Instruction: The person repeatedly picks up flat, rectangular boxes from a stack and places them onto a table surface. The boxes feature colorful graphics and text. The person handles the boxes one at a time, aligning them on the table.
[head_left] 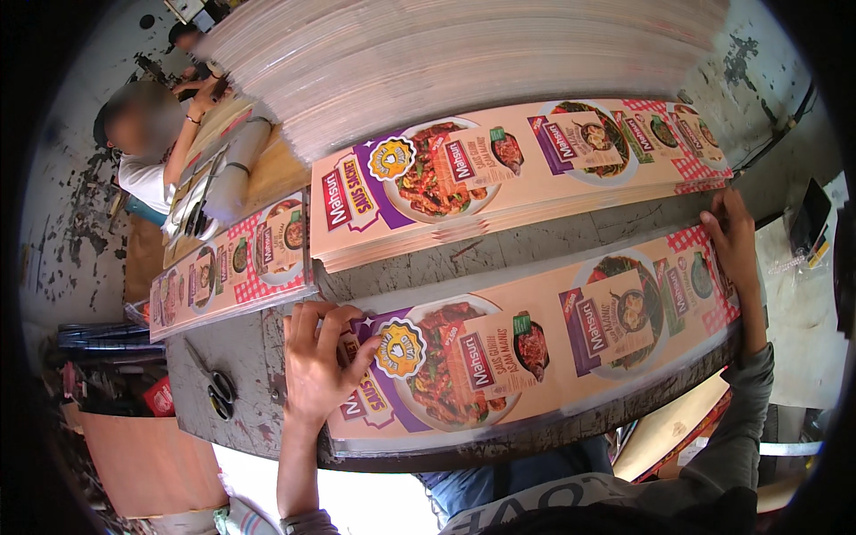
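A long printed card strip (535, 357) with food pictures lies under clear plastic along the near edge of the table. My left hand (321, 361) is at its left end, thumb laid over the top and fingers curled at the far corner. At the right end, my right hand (736, 236) has its bent fingers around the far corner. The undersides of both grips are hidden. Just beyond lies a neat stack of matching strips (508, 169). A smaller stack of wrapped strips (232, 259) sits left of my left hand.
Black-handled scissors (218, 392) rest on the worn dark table (259, 357) at the left. A tall pile of plastic-wrapped sheets (464, 62) rises at the back. Another person (147, 134) sits at the far left near a roll of clear plastic (241, 156).
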A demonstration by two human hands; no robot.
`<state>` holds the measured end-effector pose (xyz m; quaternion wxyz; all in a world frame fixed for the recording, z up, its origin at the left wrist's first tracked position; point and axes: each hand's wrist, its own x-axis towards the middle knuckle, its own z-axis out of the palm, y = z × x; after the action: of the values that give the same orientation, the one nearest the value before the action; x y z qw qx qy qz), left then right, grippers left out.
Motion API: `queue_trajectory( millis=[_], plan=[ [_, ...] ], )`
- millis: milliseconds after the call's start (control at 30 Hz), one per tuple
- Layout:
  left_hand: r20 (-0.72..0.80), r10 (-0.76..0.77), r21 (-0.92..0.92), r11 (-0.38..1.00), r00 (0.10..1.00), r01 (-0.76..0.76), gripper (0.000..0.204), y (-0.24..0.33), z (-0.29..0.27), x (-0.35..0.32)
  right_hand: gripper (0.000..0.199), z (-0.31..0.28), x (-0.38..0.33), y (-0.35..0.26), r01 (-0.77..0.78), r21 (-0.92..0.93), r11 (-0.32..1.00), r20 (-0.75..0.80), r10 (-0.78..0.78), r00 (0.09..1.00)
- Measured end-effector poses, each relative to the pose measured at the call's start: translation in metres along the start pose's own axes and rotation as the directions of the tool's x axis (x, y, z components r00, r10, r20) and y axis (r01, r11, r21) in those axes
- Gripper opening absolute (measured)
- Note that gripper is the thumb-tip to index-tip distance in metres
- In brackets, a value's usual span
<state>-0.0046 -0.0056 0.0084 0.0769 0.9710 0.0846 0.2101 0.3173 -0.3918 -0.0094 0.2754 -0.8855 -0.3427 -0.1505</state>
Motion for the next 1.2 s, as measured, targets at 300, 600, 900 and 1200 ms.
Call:
queue_trajectory(
  millis=[300,600,900,1200],
  plan=[
    [0.012,-0.02,-0.035,0.999,1.0,0.02,0.036,-0.004,0.002,-0.003,0.019,0.0,0.001,-0.009,0.014,0.034,0.999,-0.009,-0.014,1.0],
    [0.047,-0.031,-0.118,0.992,0.998,0.037,0.036,-0.007,0.001,-0.002,0.02,0.0,0.0,-0.008,0.161,0.035,0.986,-0.058,-0.159,0.986],
    [-0.054,-0.067,-0.262,0.964,0.996,0.051,0.021,-0.009,-0.008,0.001,0.026,-0.009,0.007,0.0,0.145,0.157,0.977,0.024,-0.15,0.988],
    [-0.105,-0.038,-0.226,0.974,0.994,0.014,0.017,-0.027,-0.009,0.032,0.024,0.002,0.027,-0.018,0.161,0.095,0.982,-0.018,-0.16,0.987]
  ],
)
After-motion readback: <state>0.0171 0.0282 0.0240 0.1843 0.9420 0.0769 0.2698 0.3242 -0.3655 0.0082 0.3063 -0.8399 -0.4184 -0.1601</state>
